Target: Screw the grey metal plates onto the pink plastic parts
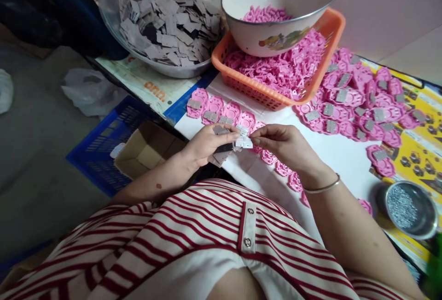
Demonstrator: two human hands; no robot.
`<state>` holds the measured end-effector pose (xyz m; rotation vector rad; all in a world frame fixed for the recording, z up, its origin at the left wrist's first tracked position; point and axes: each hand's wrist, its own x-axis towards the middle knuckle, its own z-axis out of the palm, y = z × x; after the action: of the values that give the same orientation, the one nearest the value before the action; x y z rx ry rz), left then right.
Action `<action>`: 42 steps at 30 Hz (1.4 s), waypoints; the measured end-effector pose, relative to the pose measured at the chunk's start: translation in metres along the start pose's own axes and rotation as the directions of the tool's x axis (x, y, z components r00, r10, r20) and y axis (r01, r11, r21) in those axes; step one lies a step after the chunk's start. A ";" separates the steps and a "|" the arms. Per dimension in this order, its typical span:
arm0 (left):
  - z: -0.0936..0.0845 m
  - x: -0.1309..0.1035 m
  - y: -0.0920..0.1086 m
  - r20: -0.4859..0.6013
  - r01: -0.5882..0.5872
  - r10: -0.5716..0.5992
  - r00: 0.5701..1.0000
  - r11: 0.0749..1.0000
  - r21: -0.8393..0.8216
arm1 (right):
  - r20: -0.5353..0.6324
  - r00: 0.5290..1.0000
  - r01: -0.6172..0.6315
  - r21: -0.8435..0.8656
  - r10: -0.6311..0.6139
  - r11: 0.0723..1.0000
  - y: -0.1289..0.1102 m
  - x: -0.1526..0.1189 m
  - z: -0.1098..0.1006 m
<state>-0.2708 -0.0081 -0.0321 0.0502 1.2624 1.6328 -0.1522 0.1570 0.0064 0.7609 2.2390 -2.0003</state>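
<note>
My left hand (207, 143) is closed around several grey and dark flat pieces (223, 148), near the middle of the view. A whitish piece (243, 141) sticks out past its thumb. The fingertips of my right hand (276, 141) pinch together at the right edge of that whitish piece. Just beyond both hands runs a row of pink plastic parts (230, 112), some with a grey piece lying on them. More pink parts (283, 169) continue the row beneath and beside my right hand.
A clear bowl of grey pieces (169, 24) stands at the back left. An enamel bowl (276, 37) rests on an orange basket (255, 93) of pink pieces. Pink parts (366, 97) pile up at right, near a metal bowl (407, 208). A blue crate (93, 148) sits lower left.
</note>
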 end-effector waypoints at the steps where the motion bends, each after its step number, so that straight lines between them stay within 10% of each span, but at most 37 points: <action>1: -0.001 0.000 0.000 -0.014 -0.003 0.003 1.000 1.000 -0.013 | -0.020 1.000 -0.020 0.011 0.020 1.000 0.000 -0.001 -0.001; 10: 0.007 0.004 -0.003 -0.012 -0.041 0.041 0.999 0.999 -0.024 | -0.058 0.991 -0.102 0.250 0.120 0.963 0.007 -0.008 0.017; 29: 0.004 -0.001 0.003 -0.045 -0.050 0.049 0.998 0.998 -0.033 | -0.484 0.872 -0.169 -0.155 0.074 0.973 0.027 -0.007 0.002; 36: 0.015 -0.001 -0.004 0.034 -0.031 0.031 0.999 0.999 -0.021 | -0.141 0.978 -0.135 0.124 0.152 0.983 0.002 -0.022 0.025; 42: 0.016 -0.001 -0.011 0.081 -0.056 0.055 0.995 0.998 0.013 | -0.172 0.974 -0.104 0.227 0.145 0.968 0.008 -0.022 0.033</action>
<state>-0.2539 0.0011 -0.0323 0.1597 1.2213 1.6526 -0.1395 0.1190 0.0013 1.1267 2.0207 -2.2192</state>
